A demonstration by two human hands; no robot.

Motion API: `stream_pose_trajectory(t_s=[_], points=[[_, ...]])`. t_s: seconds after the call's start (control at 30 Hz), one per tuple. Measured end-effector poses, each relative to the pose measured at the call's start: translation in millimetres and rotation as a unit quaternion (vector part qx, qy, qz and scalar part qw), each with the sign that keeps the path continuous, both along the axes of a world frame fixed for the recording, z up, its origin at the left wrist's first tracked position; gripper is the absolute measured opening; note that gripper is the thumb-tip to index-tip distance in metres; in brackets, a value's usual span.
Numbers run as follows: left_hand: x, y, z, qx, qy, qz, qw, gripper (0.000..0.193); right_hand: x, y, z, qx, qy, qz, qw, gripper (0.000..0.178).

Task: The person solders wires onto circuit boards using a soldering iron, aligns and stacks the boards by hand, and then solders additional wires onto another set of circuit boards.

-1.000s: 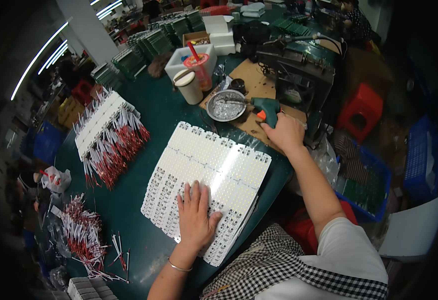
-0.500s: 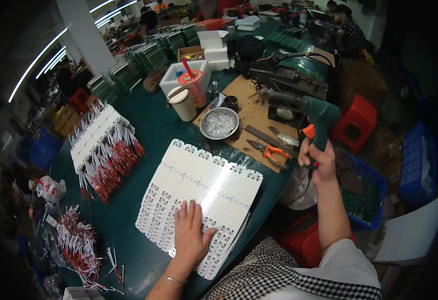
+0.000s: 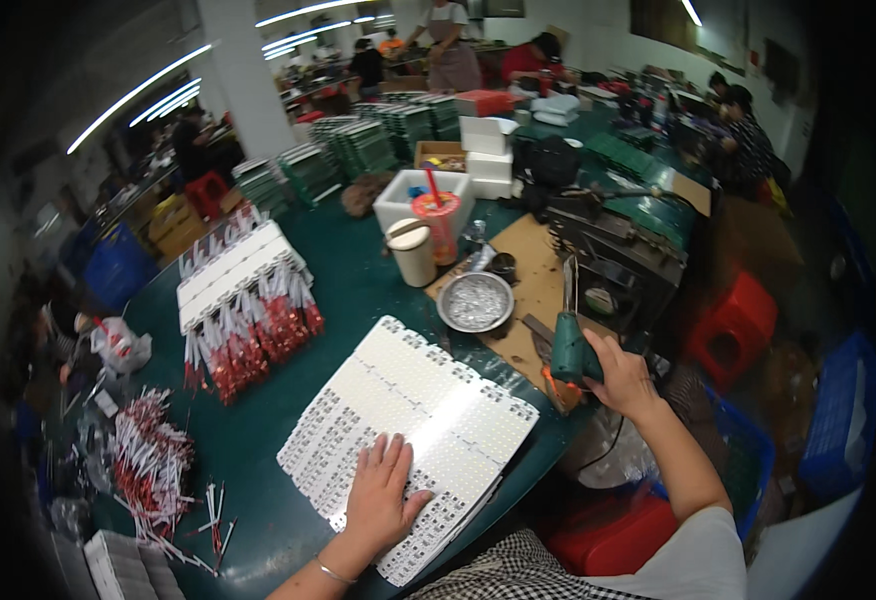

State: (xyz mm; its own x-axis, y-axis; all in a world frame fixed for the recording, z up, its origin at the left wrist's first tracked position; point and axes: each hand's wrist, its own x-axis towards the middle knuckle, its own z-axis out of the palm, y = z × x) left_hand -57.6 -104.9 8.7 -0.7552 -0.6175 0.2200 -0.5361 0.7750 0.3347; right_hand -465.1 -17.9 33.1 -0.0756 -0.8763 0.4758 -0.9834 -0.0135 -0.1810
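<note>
Soldering gun [image 3: 567,352] gripped in our right hand [image 3: 620,380], metal tip [image 3: 570,284] away from us; left hand [image 3: 378,502] flat, loosely spread, atop LED boards [image 3: 438,395] on table [image 3: 248,440]. Best we press evenly, tip well clear of boards.

And you've got a red stool [image 3: 743,318] at three o'clock, pink cup [image 3: 441,232] at twelve, white pillar [image 3: 248,85] at eleven!

There are two large clusters of red-and-white wires [image 3: 153,460], one stack of yellow-dotted white circuit boards [image 3: 408,400], one dark green pistol-shaped tool [image 3: 568,348], one round silver metal bowl [image 3: 474,328], one cream cylindrical canister [image 3: 415,262] and one thin silver bracelet [image 3: 335,573].
</note>
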Motion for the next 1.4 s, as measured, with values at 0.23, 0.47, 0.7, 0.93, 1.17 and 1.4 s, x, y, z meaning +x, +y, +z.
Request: stream_pose_trajectory(t_s=[0.23,0.47,0.7,0.93,1.17,1.4], points=[[-3.6,2.9,3.0,0.005,0.011,0.008,1.0,0.074,1.2,-5.4,-13.6,-0.036,0.069,0.041,0.996,0.075],[-3.1,3.4,4.2,0.005,0.02,0.012,1.0,0.073,17.2,1.9,-5.3,-0.129,0.015,0.01,0.992,0.072],[2.9,-0.2,-1.1,0.009,0.027,0.016,0.999,0.073,103.8,21.0,34.9,-0.226,-0.154,-0.066,0.96,0.073],[20.6,11.9,9.6,0.011,0.041,-0.008,0.999,0.076,207.9,-39.6,28.9,-0.124,-0.19,0.081,0.971,0.076],[30.2,29.1,-15.3,0.008,0.007,0.023,1.0,0.08,243.8,-74.6,6.7,-0.066,-0.132,0.098,0.984,0.075],[34.3,26.8,-25.6,0.025,0.08,0.024,0.996,0.08,240.0,-79.3,-1.1,-0.068,-0.081,0.102,0.989,0.073]])
